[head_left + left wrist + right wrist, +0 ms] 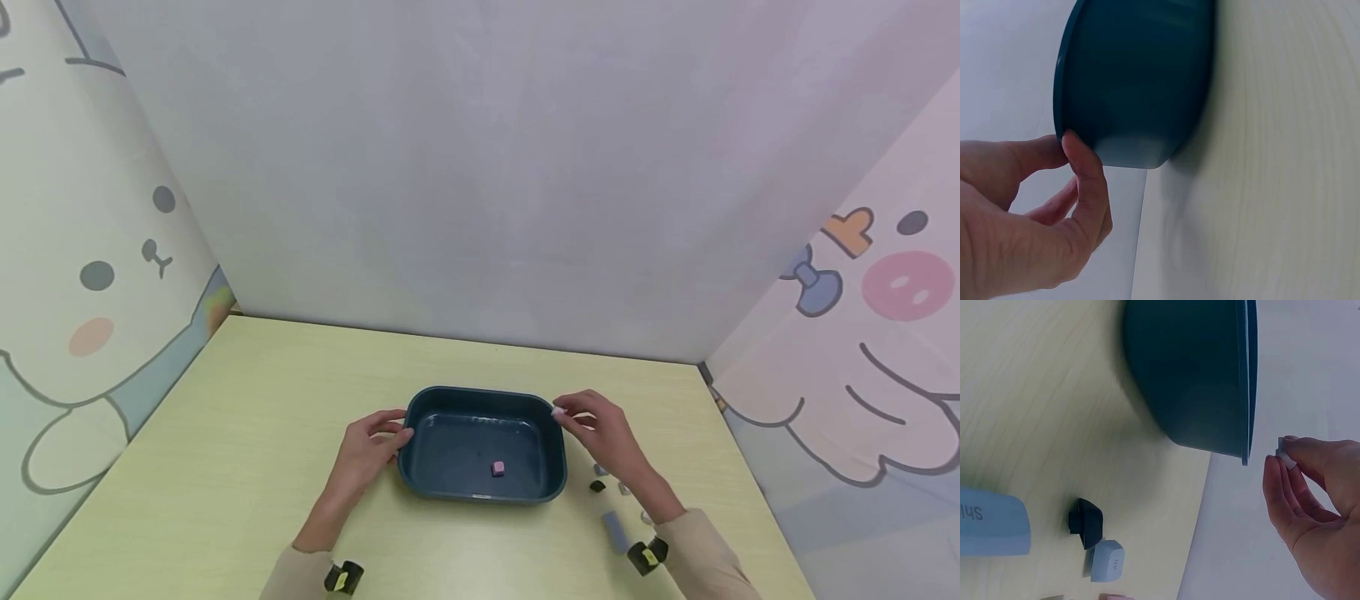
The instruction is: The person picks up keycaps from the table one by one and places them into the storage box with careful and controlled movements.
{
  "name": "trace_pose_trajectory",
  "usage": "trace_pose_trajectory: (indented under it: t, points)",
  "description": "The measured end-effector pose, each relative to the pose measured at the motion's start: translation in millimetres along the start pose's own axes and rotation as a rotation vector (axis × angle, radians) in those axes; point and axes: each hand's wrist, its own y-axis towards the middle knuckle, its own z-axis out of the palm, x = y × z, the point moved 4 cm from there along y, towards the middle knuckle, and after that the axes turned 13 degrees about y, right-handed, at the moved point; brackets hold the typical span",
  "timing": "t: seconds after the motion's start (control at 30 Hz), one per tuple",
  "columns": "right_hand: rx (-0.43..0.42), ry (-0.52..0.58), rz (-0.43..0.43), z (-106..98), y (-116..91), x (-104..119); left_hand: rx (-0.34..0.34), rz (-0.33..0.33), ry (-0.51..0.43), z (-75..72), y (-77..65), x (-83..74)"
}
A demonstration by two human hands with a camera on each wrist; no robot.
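Beige sleeves [705,554] come first, low in the head view, with black blocks [343,577] at the wrists. Past the right one, on a pale yellow, wood-grained table [300,392], lie a long blue-grey key [615,532], a black key [597,486] and a small blue key [600,469]. Only the right wrist view shows lettering: "Shi", upside down and cut short, on the long key; the small blue key's print is too tiny to read surely. Farther in sits a dark blue tray [450,454], a pink key [498,469] on its floor. The left hand [366,454] pinches the tray's left end by the rim [1059,81]. The right hand [606,427] pinches a small white key [558,412] near the far right corner; its own wrist view shows a gap between key and rim. Behind hangs a plain whitish curtain [480,183], with cartoon animals on the side walls, a pink-snouted pig [907,286] at right.
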Motion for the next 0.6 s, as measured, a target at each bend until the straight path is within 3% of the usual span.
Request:
trace_pose_trajectory:
  t: [0.6]
  points:
    - [0.07,-0.023,0.026,19.4,12.3,8.4,0.001,-0.007,0.003,1.9,1.1,-0.1]
